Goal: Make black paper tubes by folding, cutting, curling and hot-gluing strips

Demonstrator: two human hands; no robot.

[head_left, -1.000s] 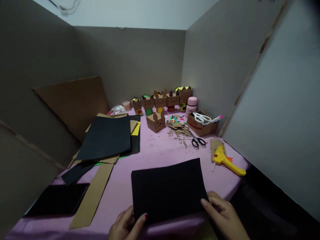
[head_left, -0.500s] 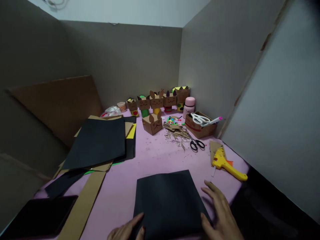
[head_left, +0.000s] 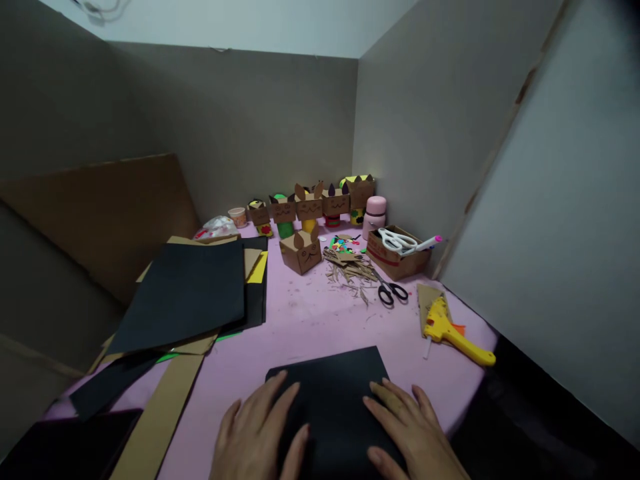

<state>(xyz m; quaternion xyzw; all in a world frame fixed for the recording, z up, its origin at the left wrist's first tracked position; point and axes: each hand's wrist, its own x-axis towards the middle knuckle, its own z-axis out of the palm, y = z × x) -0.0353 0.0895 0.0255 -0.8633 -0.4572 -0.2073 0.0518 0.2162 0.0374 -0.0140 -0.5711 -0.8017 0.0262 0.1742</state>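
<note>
A sheet of black paper (head_left: 333, 407) lies at the near edge of the pink table, low in the middle of the head view. On its left side rests my left hand (head_left: 260, 427), fingers stretched out and spread, fingertips touching the paper. My right hand (head_left: 405, 427) lies on the sheet's right side, also open with the fingers apart. Neither hand grips anything. The sheet's near edge falls at the bottom of the view, and the hands hide parts of both sides.
A yellow glue gun (head_left: 453, 333) lies on cardboard to the right. Beyond are black-handled scissors (head_left: 391, 292), cardboard scraps (head_left: 350, 267), a box holding white scissors (head_left: 395, 257) and a cardboard animal head (head_left: 301, 253). Stacked black sheets (head_left: 185, 293) and a cardboard strip (head_left: 160, 417) lie left.
Both hands have moved forward and inward onto the black paper. My right hand has come from beside its right edge to lie on top. The view has shifted slightly.
</note>
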